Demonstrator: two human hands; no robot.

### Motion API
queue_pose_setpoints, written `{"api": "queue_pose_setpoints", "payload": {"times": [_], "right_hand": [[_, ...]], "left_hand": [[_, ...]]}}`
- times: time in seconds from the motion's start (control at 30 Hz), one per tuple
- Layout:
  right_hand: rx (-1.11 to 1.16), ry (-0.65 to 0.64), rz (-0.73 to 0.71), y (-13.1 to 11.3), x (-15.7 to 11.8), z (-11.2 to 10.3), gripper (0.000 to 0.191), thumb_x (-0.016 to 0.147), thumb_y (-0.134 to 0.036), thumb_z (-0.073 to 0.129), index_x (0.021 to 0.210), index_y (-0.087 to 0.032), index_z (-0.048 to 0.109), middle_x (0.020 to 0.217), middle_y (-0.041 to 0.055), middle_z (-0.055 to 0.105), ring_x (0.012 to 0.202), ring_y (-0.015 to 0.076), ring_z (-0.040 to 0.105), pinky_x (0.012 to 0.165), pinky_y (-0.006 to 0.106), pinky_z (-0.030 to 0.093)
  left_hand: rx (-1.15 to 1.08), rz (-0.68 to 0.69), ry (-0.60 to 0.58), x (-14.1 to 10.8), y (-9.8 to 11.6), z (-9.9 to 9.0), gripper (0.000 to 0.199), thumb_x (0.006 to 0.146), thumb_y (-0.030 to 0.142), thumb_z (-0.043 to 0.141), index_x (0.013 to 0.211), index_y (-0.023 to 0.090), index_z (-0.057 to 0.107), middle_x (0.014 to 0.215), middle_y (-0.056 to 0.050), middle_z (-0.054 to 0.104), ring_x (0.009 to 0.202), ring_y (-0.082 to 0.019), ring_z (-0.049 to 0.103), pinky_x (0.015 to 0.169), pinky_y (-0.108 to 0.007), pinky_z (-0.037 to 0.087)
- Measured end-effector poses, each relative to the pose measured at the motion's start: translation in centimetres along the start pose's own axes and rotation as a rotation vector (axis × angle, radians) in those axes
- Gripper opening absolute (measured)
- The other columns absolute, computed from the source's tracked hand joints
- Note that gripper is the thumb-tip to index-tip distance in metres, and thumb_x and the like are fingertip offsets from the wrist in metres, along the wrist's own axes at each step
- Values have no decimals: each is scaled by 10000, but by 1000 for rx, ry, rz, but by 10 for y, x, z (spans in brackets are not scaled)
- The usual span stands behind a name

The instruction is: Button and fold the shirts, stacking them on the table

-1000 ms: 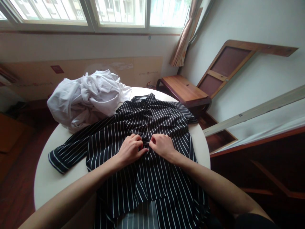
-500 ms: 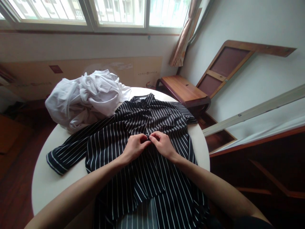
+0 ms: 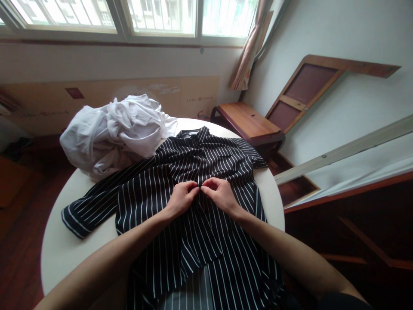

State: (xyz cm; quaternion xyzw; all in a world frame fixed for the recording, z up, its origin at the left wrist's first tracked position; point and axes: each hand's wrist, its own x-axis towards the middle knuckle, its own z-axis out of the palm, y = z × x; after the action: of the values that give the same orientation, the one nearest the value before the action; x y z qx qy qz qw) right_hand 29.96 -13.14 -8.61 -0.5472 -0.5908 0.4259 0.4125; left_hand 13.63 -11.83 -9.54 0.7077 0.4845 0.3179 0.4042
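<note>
A black shirt with white stripes (image 3: 145,198) lies face up on a round white table (image 3: 61,254), its collar toward the window and its lower hem hanging over the near edge. My left hand (image 3: 183,197) pinches the shirt's front placket about midway down. Close beside it, my right hand (image 3: 220,194) pinches the same strip of cloth, thumb and forefinger together. The fingertips of both hands nearly meet. Whatever button or buttonhole lies between them is too small and covered to make out. One sleeve stretches out to the left across the table.
A heap of crumpled white cloth (image 3: 119,129) sits at the table's far left. Beyond the far right edge stands a low wooden bench (image 3: 248,118). A wooden panel (image 3: 303,92) leans by the right wall, and a curtain (image 3: 247,60) hangs beside the window.
The fingertips have shifted slightly at the placket; my left thumb has drawn back a little from my right fingers. The shirt lies almost as before.
</note>
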Motion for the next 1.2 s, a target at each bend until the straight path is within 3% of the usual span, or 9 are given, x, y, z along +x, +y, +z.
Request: {"api": "queue_pose_setpoints", "payload": {"times": [0.17, 0.33, 0.6, 0.77, 0.97, 1.2], "right_hand": [[5, -68, 2, 2, 1, 0, 127, 759, -284, 605, 759, -161, 635, 715, 13, 638, 645, 137, 588, 584, 254, 498], [-73, -45, -43, 4, -1, -1, 131, 803, -273, 561, 775, -166, 631, 707, 10, 633, 641, 134, 580, 620, 260, 474], [-131, 29, -27, -4, -4, 1, 136, 820, -274, 543, 764, -170, 611, 689, 7, 625, 618, 133, 569, 601, 253, 449], [-222, 99, -68, -10, -6, 5, 127, 821, -252, 541, 752, -174, 614, 703, 7, 635, 636, 134, 573, 622, 255, 431], [-230, 140, -70, -6, -7, 8, 135, 819, -246, 532, 737, -171, 608, 684, 4, 623, 626, 137, 567, 623, 258, 425], [-94, 116, -62, 3, -6, 9, 112, 798, -245, 539, 755, -172, 612, 706, 14, 631, 648, 146, 577, 639, 266, 456]], "left_hand": [[-28, -17, 74, 0, 3, -1, 146, 769, 236, 573, 875, 164, 642, 795, -13, 660, 711, -137, 592, 666, -243, 448], [-38, -64, 110, 4, 7, -2, 165, 753, 315, 610, 758, 153, 642, 719, -11, 644, 627, -128, 558, 587, -238, 427], [-85, -45, 165, 5, 3, 3, 182, 808, 320, 583, 811, 153, 655, 787, -33, 667, 716, -147, 599, 671, -261, 462], [47, 58, 255, -1, 5, 6, 147, 851, 270, 547, 787, 161, 623, 793, -26, 621, 715, -135, 570, 665, -259, 457], [381, 335, 435, -7, 2, 8, 113, 850, 224, 562, 799, 178, 652, 853, -50, 575, 824, -174, 533, 755, -318, 458], [242, 369, 308, -2, -5, 9, 111, 864, 226, 563, 811, 172, 645, 842, -46, 605, 786, -154, 571, 721, -287, 489]]}}
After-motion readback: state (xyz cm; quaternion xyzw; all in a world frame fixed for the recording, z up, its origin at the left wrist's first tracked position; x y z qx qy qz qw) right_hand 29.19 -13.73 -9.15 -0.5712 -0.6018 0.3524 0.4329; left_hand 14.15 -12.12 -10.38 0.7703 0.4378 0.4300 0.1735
